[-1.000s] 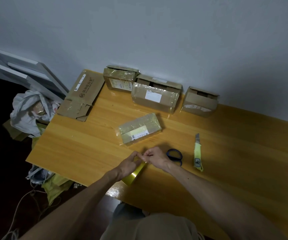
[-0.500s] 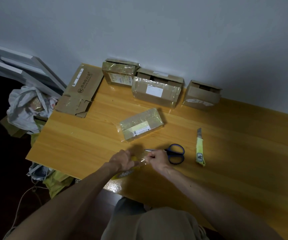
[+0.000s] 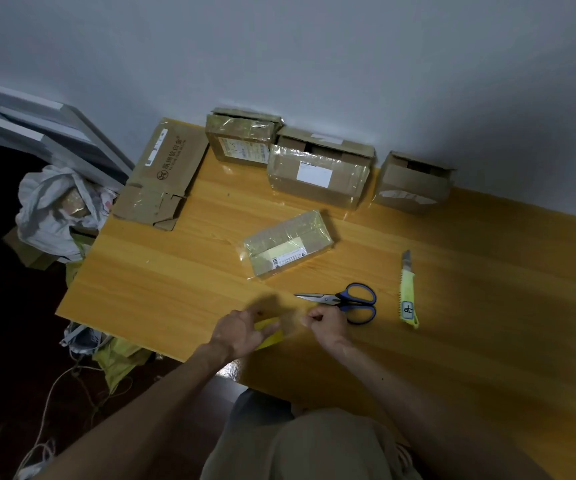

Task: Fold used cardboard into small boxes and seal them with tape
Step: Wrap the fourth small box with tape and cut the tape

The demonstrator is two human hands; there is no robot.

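Just beside the scissors (image 3: 345, 301) I have the left hand (image 3: 240, 332) clamped on the tape (image 3: 270, 336), the right hand (image 3: 326, 323) pinching its loose end.

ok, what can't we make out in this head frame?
- Tape roll: head view, mostly covered by the left hand; only a yellow edge shows.
- Tape strip: clear, motion-blurred; end hidden by the right hand.
- Label on the small taped box: print too small to read.
- Plastic bag, frame left: contents too dark.
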